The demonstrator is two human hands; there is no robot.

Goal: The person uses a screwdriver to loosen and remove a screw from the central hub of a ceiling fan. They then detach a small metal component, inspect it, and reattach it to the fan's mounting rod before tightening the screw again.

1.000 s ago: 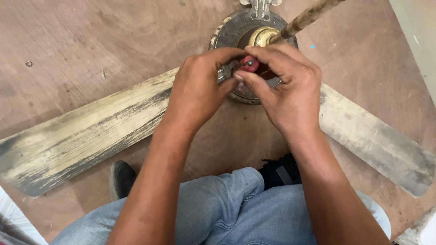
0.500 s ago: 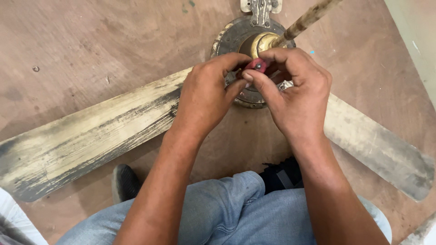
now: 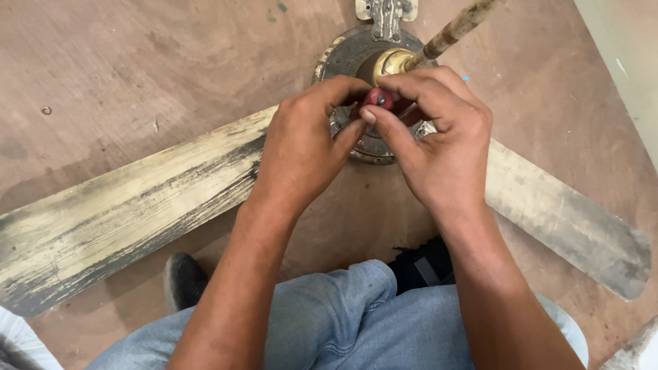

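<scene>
An old ceiling fan lies on a brown floor. Its round dark motor housing (image 3: pixel 346 55) is at the top centre, with a brass collar (image 3: pixel 388 62) and a rusty rod (image 3: pixel 456 29) running up to the right. My left hand (image 3: pixel 301 147) and my right hand (image 3: pixel 439 144) meet over the housing. Thumbs and fingertips of both pinch a small red-handled tool (image 3: pixel 378 98), likely a screwdriver; its tip is hidden behind the fingers. One worn cream blade (image 3: pixel 116 219) stretches to the left, another (image 3: pixel 569 219) to the right.
A metal blade bracket (image 3: pixel 386 12) sticks out at the housing's top edge. My knees in blue jeans (image 3: pixel 329 322) fill the bottom, with a dark shoe (image 3: pixel 184 279) at the left. A pale wall edge (image 3: pixel 627 62) runs along the upper right.
Both hands stay on the red-handled tool over the housing. The fingers have shifted slightly around the handle and the view has drifted a little.
</scene>
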